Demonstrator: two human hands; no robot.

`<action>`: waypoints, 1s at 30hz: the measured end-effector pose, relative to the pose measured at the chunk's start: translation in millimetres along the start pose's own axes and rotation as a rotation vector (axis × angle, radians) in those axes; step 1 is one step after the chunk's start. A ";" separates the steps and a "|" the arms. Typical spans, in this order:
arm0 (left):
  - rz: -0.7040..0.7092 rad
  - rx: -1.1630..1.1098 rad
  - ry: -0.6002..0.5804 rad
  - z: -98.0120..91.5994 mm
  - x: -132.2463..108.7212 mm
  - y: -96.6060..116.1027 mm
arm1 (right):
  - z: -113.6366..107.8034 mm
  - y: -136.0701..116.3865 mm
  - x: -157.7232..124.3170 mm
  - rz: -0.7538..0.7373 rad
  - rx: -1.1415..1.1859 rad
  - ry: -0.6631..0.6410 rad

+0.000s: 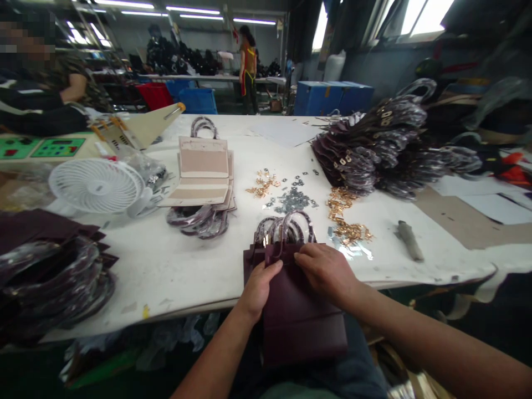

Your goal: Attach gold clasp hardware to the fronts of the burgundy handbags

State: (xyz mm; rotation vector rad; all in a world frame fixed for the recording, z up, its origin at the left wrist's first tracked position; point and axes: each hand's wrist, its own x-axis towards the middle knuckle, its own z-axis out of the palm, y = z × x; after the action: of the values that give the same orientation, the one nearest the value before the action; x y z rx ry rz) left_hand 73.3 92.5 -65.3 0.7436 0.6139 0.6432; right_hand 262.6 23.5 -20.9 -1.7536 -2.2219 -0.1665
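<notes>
A dark maroon bag panel (303, 327) hangs over the table's front edge above my lap, with plastic-wrapped handles (299, 224) at its top. My left hand (258, 285) grips its upper left part, thumb on the front face. On the upper right, my right hand (326, 271) has its fingers curled together at the panel's top edge; anything small between them is hidden. More maroon pieces lie beneath and behind this panel. Beyond the handles are grey metal plates (295, 199) and gold clips (353, 233).
A white fan (97, 185) and a stack of maroon pieces (54, 277) are at the left. Beige panels (203, 160) stand behind. Wrapped maroon pieces (374, 138) are heaped at the right, near a grey tool-like object (410, 240). A person (249, 66) stands far back.
</notes>
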 end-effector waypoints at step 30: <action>0.583 1.219 0.397 26.5 -15.9 7.9 | 29.7 132.3 -80.0 0.699 0.247 0.314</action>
State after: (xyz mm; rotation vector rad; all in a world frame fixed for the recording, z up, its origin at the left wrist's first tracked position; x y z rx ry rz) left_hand 79.2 74.7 -39.4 2.0076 1.1905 0.9460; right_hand 401.7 -10.1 -86.4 -2.0667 -1.2639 -0.0050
